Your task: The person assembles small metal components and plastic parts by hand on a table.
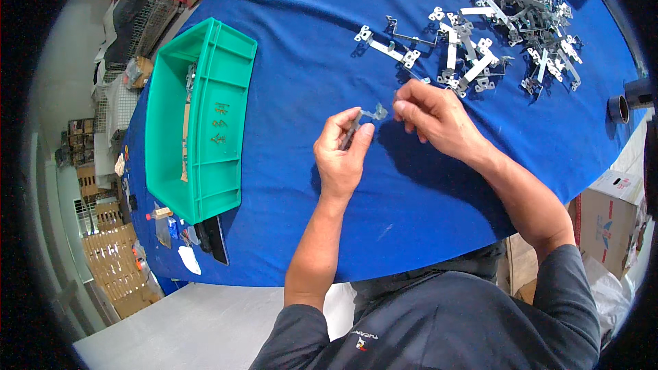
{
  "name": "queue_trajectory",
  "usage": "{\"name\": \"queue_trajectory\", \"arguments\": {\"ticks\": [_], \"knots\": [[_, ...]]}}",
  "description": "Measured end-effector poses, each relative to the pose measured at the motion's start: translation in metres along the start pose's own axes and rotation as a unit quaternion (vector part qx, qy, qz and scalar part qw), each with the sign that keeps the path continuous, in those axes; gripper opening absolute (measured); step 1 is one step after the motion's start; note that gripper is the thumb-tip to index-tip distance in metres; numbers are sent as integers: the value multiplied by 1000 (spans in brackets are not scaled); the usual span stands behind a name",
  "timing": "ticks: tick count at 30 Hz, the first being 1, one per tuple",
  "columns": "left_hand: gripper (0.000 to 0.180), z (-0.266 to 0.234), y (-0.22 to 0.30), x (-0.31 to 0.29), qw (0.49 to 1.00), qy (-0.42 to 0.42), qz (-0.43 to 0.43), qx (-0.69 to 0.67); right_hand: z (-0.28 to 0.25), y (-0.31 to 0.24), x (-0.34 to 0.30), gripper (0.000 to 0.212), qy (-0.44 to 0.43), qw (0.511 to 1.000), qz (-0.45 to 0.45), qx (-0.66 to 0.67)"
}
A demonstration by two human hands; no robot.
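Note:
My left hand (339,163) pinches a small metal bracket (377,114) between thumb and fingers, over the middle of the blue cloth. The bracket's holed end sticks out toward the right, and its other part lies mostly within my grip. Just right of that end, my right hand (444,122) hovers with curled fingers and the thumb drawn in to them. Whatever its fingertips hold, if anything, is too small to make out. Farther off lie loose metal brackets (391,50) of a similar kind, flat strips with holed ends.
A large heap of brackets (524,10) covers the far right of the blue tablecloth (295,233). At the left stands a green crate (229,99) with metal pieces inside. Beside it lies a dark phone-like slab (216,240). A dark tube (618,109) rests near the right edge.

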State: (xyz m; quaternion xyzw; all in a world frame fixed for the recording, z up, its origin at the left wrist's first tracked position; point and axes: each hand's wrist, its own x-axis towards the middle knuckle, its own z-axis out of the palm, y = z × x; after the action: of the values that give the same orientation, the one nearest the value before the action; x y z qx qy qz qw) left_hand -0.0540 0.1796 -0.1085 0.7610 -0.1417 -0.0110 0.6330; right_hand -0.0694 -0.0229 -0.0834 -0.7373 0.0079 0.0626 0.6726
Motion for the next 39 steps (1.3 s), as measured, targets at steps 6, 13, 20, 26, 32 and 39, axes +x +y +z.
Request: {"name": "queue_trajectory", "arguments": {"ticks": [6,13,20,26,32,39], "knots": [[29,-1,4,0,995,20,-59,-81,4,1,-2,19,-59,998,-13,-27],[28,0,1,0,997,1,-45,-64,4,5,-2,16,-53,995,-58,-67],[32,0,-6,-1,1000,-8,-5,5,7,10,0,16,-28,998,-40,-35],[29,3,-1,0,998,1,6,56,5,13,2,16,-36,997,-62,-13],[30,2,4,-2,994,-31,12,103,4,12,3,15,41,973,-194,-119],[28,1,2,-2,996,25,-48,-64,5,6,-2,17,-15,999,-43,-18]]}}
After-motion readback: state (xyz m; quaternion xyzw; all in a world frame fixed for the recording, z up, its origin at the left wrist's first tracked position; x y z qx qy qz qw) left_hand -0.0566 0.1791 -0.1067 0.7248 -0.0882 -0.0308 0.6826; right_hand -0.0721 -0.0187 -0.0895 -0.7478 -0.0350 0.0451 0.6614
